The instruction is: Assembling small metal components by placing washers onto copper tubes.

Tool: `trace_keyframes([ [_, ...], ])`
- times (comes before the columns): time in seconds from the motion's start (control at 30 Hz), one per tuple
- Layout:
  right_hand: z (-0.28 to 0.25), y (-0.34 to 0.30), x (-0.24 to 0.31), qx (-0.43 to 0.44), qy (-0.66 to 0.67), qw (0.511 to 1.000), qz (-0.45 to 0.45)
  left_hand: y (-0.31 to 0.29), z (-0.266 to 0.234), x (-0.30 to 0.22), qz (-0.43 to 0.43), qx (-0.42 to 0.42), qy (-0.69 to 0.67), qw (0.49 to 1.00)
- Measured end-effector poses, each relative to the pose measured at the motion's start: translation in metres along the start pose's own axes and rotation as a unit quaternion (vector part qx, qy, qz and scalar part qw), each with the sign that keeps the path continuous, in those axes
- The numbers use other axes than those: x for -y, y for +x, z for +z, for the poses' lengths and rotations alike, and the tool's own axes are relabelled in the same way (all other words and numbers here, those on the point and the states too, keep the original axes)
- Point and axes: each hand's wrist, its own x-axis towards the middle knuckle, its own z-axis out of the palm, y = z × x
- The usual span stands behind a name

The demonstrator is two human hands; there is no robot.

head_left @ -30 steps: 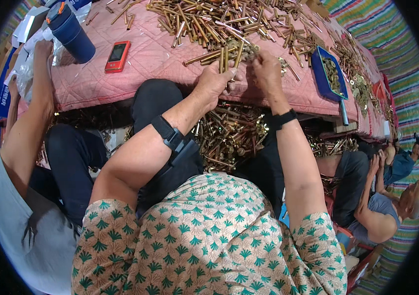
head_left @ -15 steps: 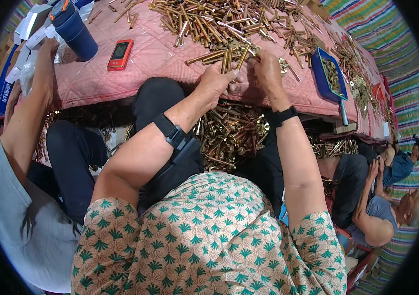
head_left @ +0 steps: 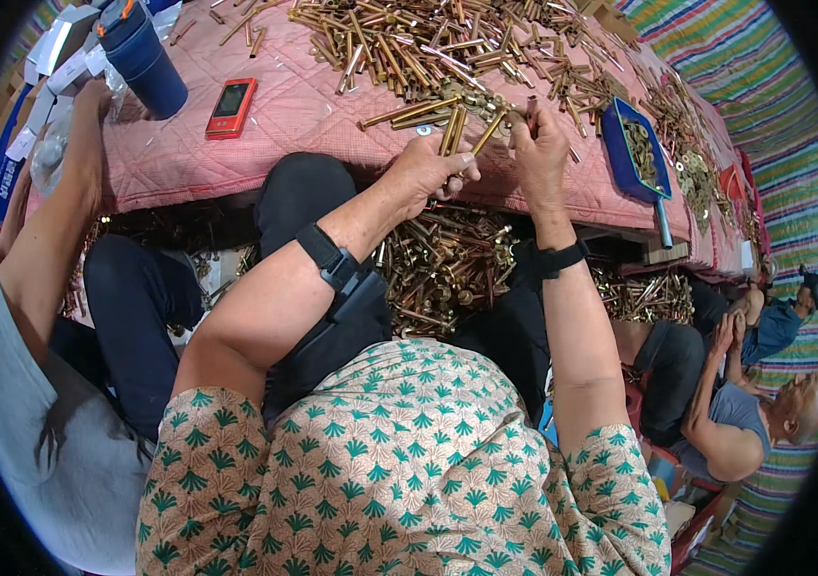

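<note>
Brass rods point(head_left: 455, 134) fan up out of our left hand point(head_left: 428, 173), whose fingers are curled shut around the lower ends of a small bundle of them, at the near edge of the table point(head_left: 332, 125). Our right hand point(head_left: 541, 154) is just beside it, fingers pinched closed on a single short, darker piece point(head_left: 532, 110) held upright near the tips of the bundle. Against the picture from a second ago, the hands sit in nearly the same place above the pink quilted cover; the rods in the left hand now look a little more splayed, and the right hand's piece stands clearer above its fingers, so we judge the sorting is carrying on piece by piece, not finished. Most of the stock lies loose in a big heap point(head_left: 447, 48) across the far side of the table. To the right, a blue scoop-shaped tray point(head_left: 620, 158) holds small brass parts. Below the table edge, between our knees, another pile of rods point(head_left: 438, 274) has gathered. At the left, a neighbour's arm point(head_left: 63, 211) reaches to the table near a blue tumbler point(head_left: 145, 62) and a red phone point(head_left: 231, 108).
</note>
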Motion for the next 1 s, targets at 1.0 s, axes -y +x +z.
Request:
trace_keyframes([
  [1.0,-0.047,-0.001,0.007,0.023,0.329,0.905,0.268,0.008,-0.001,0.007,0.123,0.029,0.201,0.971],
])
